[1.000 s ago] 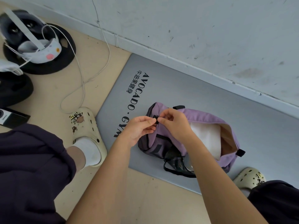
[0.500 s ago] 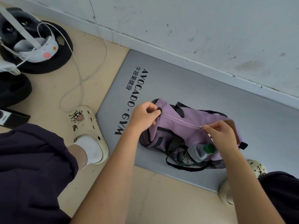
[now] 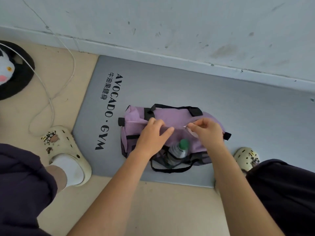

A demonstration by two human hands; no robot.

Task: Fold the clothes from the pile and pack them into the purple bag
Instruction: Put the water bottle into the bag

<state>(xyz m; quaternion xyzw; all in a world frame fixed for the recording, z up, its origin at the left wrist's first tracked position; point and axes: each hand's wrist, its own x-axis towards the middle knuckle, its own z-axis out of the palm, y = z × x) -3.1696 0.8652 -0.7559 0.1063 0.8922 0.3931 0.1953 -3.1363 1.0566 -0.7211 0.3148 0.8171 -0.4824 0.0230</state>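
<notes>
A pale wall (image 3: 170,23) runs across the top, with a beige floor (image 3: 153,210) below it. A grey mat (image 3: 221,99) lies on the floor against the wall, printed with black letters near its left end. The purple bag (image 3: 173,114) lies on its side on the mat, just right of the lettering, with its black handles (image 3: 173,107) on the far side and a black strap (image 3: 170,169) looping toward the near edge of the mat. The person crouches over it, dark shorts at both lower corners and a cream clog (image 3: 66,150) with a white sock on the floor left of the mat; a second clog (image 3: 247,157) shows at the right. The left hand (image 3: 151,138) presses down on the middle of the bag, fingers bent and pinching the fabric beside the zip line. The right hand (image 3: 208,132) is closed in a pinch on the small metal zip pull (image 3: 185,127) near the right half of the bag. A bottle (image 3: 178,150) with a green cap sits in the mesh side pocket, between the two wrists. A thin white cable (image 3: 51,103) trails across the floor at left, beside a round black cushion (image 3: 18,74).
</notes>
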